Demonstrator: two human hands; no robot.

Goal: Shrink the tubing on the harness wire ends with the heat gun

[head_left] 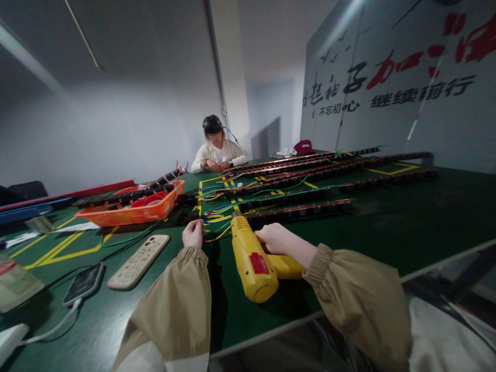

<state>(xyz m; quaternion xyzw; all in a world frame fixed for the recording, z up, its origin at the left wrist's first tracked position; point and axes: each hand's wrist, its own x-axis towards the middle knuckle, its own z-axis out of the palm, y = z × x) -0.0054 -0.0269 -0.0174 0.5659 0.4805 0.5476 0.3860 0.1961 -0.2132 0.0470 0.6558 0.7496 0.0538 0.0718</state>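
My right hand [274, 237] grips a yellow heat gun [251, 258], its metal nozzle pointing away from me toward the wire ends. Just left of that nozzle, my left hand [192, 234] is closed at the ends of thin coloured wires [219, 231]; its fingertips pinch something too small to make out. These yellow, green and blue wires come out of a long dark bundle [302, 211] lying across the green table. More long dark bundles [294, 178] with coloured leads lie behind it.
An orange basket [135, 212] of dark parts stands at the left. Nearer are a phone in a beige case [138, 262], a small device [83, 283] on a white cable, and a bag [17, 284]. Across the table [395, 222] sits a person [219, 150]. A dark red cap [303, 147] lies at the back.
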